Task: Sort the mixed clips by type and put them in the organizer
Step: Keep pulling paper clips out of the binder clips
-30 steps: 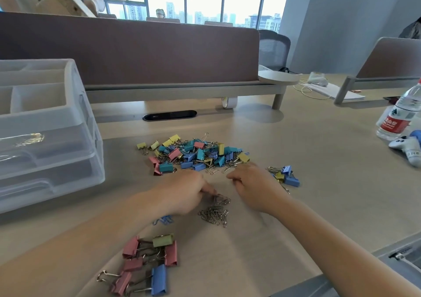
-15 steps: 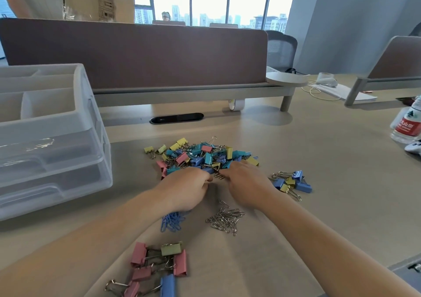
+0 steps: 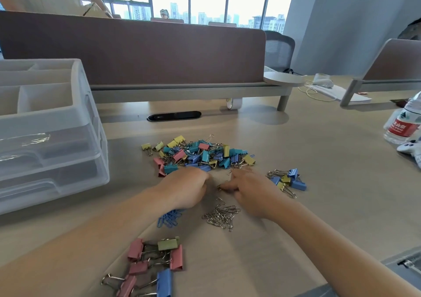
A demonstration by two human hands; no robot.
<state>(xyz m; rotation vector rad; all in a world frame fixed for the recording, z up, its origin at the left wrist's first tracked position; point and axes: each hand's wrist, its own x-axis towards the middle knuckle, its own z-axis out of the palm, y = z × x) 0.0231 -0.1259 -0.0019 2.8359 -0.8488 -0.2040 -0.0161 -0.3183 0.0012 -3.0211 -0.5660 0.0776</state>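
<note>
A mixed pile of small coloured binder clips and paper clips (image 3: pixel 200 154) lies mid-table. My left hand (image 3: pixel 184 189) rests at its near edge with fingers curled under, and what it holds is hidden. My right hand (image 3: pixel 249 190) sits beside it, fingertips pinching a silver paper clip (image 3: pixel 219 187). Sorted groups lie nearer me: silver paper clips (image 3: pixel 222 215), blue paper clips (image 3: pixel 169 218) partly under my left wrist, and large binder clips (image 3: pixel 155 262). A few small binder clips (image 3: pixel 288 181) lie right of my right hand. The clear plastic organizer (image 3: pixel 75 123) stands at the left.
A brown desk divider (image 3: pixel 136 52) runs across the back, with a black cable slot (image 3: pixel 174 116) and a tape roll (image 3: pixel 233 103) in front of it. A water bottle (image 3: pixel 404 125) and a white game controller (image 3: pixel 412 150) sit at the right edge.
Both hands moved from over the silver paper clips forward to the mixed pile's near edge. My right hand has since drawn back slightly. The blue paper clips came into view.
</note>
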